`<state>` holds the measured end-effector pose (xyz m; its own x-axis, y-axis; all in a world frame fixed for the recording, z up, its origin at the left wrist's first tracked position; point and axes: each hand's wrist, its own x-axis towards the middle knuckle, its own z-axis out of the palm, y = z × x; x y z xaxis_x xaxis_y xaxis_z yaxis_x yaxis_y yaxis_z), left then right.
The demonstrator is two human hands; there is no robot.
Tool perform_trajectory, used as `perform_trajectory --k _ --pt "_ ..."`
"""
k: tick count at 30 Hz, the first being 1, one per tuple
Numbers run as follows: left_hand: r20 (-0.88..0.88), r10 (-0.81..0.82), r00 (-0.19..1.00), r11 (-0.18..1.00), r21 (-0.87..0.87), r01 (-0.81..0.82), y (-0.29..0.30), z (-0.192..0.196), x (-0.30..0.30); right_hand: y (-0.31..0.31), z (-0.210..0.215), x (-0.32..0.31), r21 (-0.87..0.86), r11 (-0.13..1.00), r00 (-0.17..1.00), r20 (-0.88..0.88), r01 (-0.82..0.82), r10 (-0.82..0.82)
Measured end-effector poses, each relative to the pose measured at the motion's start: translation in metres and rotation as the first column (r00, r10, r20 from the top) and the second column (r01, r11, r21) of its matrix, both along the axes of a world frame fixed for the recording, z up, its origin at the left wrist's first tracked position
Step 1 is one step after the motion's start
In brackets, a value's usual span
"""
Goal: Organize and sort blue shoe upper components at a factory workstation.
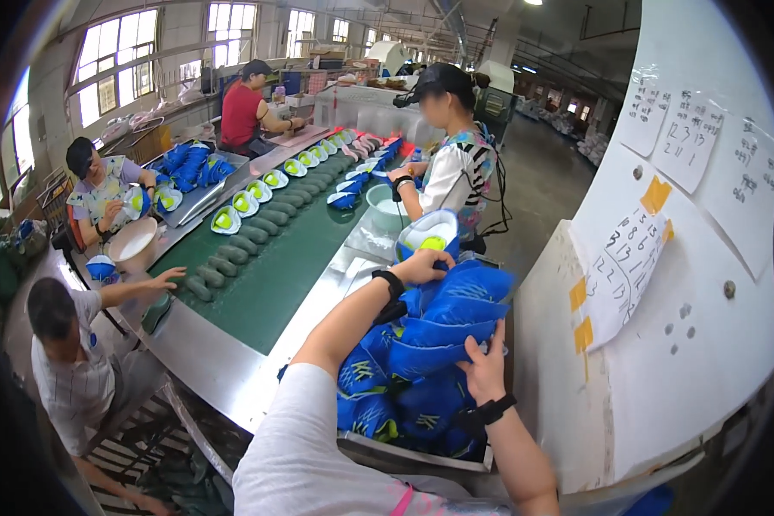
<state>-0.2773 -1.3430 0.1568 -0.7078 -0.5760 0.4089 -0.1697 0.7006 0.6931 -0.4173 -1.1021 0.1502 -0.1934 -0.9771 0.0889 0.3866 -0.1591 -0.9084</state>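
In front of me a nested stack of blue shoe uppers (456, 314) leans over a metal tray (456, 463). My left hand (423, 265) is closed at the far end of the stack, beside an upper with white lining and a yellow-green inside (433, 234). On the right side of the stack, my right hand (487, 365) grips the edges between thumb and fingers. More blue uppers with yellow-green markings (421, 404) lie heaped in the tray under the stack. Part of the left fingers is hidden behind the blue material.
Left of the tray runs a green conveyor belt (297, 273) with a metal border, carrying dark green shoe lasts (254, 234) and lined uppers (275, 179). Several co-workers sit or stand around it. A white board (697, 344) with taped papers rises close on my right.
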Motion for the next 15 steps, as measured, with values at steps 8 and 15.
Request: perform_trajectory --k 8,15 --pt "0.662 0.045 0.748 0.992 0.056 -0.109 -0.027 -0.067 -0.034 -0.059 -0.071 -0.044 0.346 0.938 0.996 -0.09 0.013 0.019" --pt "0.51 -0.118 0.852 0.985 -0.047 0.165 0.061 0.007 -0.022 -0.054 -0.041 -0.029 0.393 0.89 0.892 -0.45 0.231 -0.032"
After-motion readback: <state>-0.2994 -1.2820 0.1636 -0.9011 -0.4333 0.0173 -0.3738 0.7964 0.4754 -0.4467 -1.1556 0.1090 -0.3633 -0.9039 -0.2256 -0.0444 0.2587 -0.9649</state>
